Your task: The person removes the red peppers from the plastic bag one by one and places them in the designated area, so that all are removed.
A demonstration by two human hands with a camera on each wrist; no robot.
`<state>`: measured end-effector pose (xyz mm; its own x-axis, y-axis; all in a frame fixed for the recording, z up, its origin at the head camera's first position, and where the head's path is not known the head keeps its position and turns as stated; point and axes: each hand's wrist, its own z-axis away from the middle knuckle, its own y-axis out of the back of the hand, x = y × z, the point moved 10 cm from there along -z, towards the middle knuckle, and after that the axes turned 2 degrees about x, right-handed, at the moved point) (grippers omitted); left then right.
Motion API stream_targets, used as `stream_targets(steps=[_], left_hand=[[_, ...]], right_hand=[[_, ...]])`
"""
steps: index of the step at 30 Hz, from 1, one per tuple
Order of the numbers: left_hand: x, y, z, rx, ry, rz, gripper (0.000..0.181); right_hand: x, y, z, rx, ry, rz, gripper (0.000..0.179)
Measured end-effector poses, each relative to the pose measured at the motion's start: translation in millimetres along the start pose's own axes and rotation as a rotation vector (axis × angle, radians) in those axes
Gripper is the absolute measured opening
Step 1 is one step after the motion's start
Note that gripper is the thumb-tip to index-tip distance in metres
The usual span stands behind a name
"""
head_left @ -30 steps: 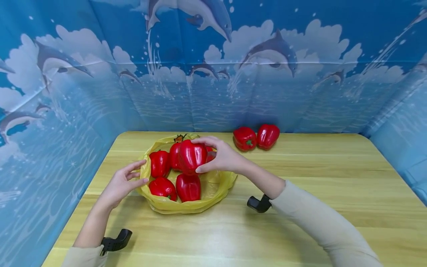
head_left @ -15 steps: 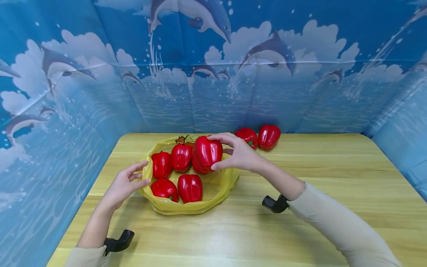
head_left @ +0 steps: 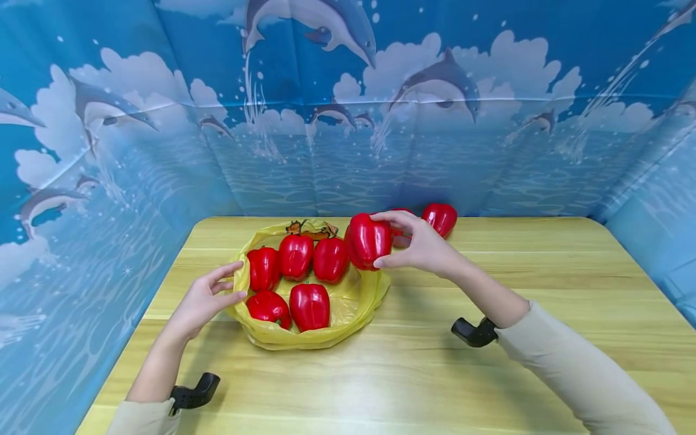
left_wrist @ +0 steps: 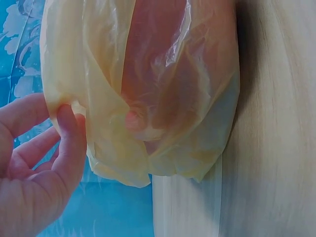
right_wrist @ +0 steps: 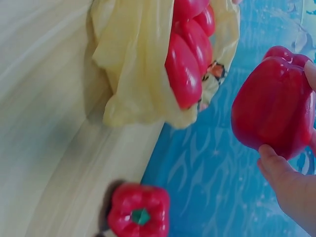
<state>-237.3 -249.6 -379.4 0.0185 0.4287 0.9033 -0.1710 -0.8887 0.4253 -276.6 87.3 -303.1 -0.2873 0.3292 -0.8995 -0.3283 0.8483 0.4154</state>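
A red bell pepper (head_left: 368, 241) is in my right hand (head_left: 426, 248), gripped between thumb and fingers just above the right rim of a yellow plastic bag (head_left: 312, 341). In the right wrist view, this held pepper (right_wrist: 269, 106) is lifted clear of the table. My left hand (head_left: 198, 302) pinches the bag's left edge. Seen from the left wrist, thumb and finger meet at the thin plastic (left_wrist: 108, 133). Inside the wide-open bag lie several more red bell peppers (head_left: 309, 307), some upright and one tipped over.
Two red bell peppers stand at the table's back edge; one (head_left: 439, 219) shows well, the other is mostly behind my right hand. The wooden table (head_left: 348, 386) meets a blue dolphin-print curtain (head_left: 337, 163) at the back and sides.
My right hand has carried the pepper rightward, from over the bag's middle to its right rim, uncovering another pepper in the bag. The left hand keeps its place at the bag's edge.
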Motion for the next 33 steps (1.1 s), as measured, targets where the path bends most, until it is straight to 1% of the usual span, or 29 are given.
stream_targets(steps=[4,8,11,15,22,28,33], left_hand=[[0.1,0.0,0.1,0.005,-0.001,0.001,0.064],[-0.6,0.2,0.1,0.008,0.000,-0.002,0.064],[-1.1,-0.3,-0.1,0.008,0.002,-0.002,0.064],[-1.2,-1.0,-0.4,0.006,0.004,0.001,0.064],[-2.3,-1.2,-1.6,0.006,0.011,0.002,0.064],[-3.8,-2.4,-1.7,0.005,0.010,0.005,0.064],[-4.6,-1.8,-1.2,0.013,0.008,0.008,0.064]], right_hand=[[7.3,15.8,3.4,0.036,-0.025,-0.001,0.072],[13.8,30.6,7.8,0.068,-0.040,-0.051,0.069],[18.3,40.6,12.9,0.089,-0.064,-0.066,0.068],[22.9,54.1,20.7,0.111,-0.100,-0.036,0.068],[29.6,74.1,35.1,0.124,-0.123,0.023,0.071],[38.7,84.5,46.0,0.126,-0.121,0.016,0.074],[45.7,92.9,52.0,0.151,-0.104,0.051,0.074]])
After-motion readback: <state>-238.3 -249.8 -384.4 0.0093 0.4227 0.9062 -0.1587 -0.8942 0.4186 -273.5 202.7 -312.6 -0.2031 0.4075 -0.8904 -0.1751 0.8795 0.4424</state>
